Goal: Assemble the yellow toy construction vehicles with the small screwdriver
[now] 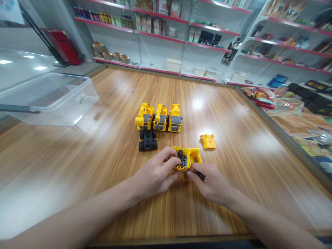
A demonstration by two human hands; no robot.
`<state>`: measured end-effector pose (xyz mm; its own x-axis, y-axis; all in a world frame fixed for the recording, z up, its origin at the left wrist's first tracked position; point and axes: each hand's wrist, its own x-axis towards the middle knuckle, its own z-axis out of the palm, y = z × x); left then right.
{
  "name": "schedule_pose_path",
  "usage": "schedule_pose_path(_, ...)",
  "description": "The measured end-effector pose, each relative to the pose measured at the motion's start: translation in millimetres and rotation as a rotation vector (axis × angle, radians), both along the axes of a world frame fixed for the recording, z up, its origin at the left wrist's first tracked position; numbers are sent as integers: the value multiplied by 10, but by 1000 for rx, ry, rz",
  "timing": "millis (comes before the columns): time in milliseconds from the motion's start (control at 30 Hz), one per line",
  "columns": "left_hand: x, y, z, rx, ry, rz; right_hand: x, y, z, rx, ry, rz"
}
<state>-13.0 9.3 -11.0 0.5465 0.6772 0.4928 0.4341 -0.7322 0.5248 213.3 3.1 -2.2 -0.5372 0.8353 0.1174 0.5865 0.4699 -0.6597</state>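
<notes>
My left hand (158, 173) is closed on a yellow toy truck body part (184, 152) with a grey piece inside it. My right hand (214, 181) pinches a small black-handled tool (199, 175), which looks like a screwdriver, against the near side of that part; its tip is hidden by the fingers. Touching the part's right side is a yellow tray-shaped piece (195, 155). Farther right a loose yellow piece (209, 141) lies on the table. A black wheeled chassis (148, 141) rests beyond my left hand.
Three yellow-and-grey toy vehicles (160, 119) stand in a row behind the chassis. On the wooden table (116, 103) a clear plastic bin (64, 103) sits at the left, and a tiny bit (132, 90) lies toward the back. Packaged goods (293, 117) line the right edge; stocked shelves are behind.
</notes>
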Motion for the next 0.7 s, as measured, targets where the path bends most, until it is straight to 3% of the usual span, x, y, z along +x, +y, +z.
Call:
schedule_pose_path(400,-2,-29,16,52,-12,-9,3,6,9,-28,24,-53)
schedule_pose_path(700,-24,-52,92,180,-117,-64,53,68,22,178,106,-190)
